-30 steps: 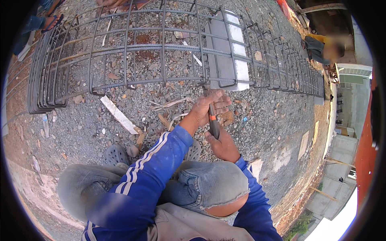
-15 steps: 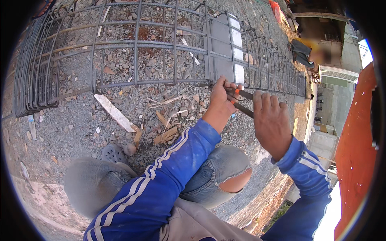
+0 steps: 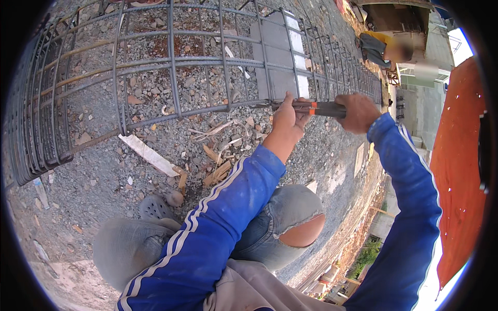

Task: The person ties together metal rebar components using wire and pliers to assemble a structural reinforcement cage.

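Note:
A pair of long-handled pliers (image 3: 327,109) with dark handles and orange bands reaches from my right hand to the near lower bar of a steel rebar cage (image 3: 202,110). My right hand (image 3: 358,113) is wrapped around the handle ends, which lie close together. Closer to the jaws, my left hand (image 3: 287,126) closes around the front of the tool, thumb pointing up against the bar. The jaws meet the bar beside a grey board with a white edge (image 3: 275,57), seen through the cage; their tips are mostly hidden by my left hand.
Gravel (image 3: 104,202) covers the ground, with a pale strip (image 3: 150,155) and wood scraps (image 3: 217,173) below the cage. Stacked stirrups (image 3: 31,140) bunch at the left. A person (image 3: 381,46) is at the far right. An orange sheet (image 3: 459,171) hangs at right.
My right hand has swung the handles upward and right, and they have come together from apart. My left hand stays by the bar. The view has shifted slightly.

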Motion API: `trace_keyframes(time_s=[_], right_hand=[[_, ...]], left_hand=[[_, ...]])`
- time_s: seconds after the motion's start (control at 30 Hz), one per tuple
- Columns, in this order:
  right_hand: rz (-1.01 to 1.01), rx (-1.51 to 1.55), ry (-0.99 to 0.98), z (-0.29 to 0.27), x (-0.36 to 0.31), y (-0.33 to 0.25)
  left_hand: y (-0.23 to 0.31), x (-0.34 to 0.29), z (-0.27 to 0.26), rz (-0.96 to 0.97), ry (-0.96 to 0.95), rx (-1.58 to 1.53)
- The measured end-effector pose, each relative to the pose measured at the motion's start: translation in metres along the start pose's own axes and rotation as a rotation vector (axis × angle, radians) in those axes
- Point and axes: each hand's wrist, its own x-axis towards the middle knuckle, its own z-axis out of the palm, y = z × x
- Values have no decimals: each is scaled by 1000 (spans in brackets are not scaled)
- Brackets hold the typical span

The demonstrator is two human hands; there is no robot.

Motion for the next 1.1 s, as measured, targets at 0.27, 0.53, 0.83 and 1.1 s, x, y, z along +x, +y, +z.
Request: trace_keyframes(time_s=[0.27, 0.53, 0.83, 1.1], right_hand=[[420, 987, 335, 271, -32, -125], [320, 1217, 469, 310, 11, -157], [157, 1382, 544, 323, 20, -163], [-529, 2647, -1082, 297, -7, -119]], left_hand=[[-4, 2, -76, 388, -19, 916], [23, 12, -86, 529, -51, 1163], [24, 16, -94, 677, -36, 1230], [28, -4, -93, 73, -382, 748]])
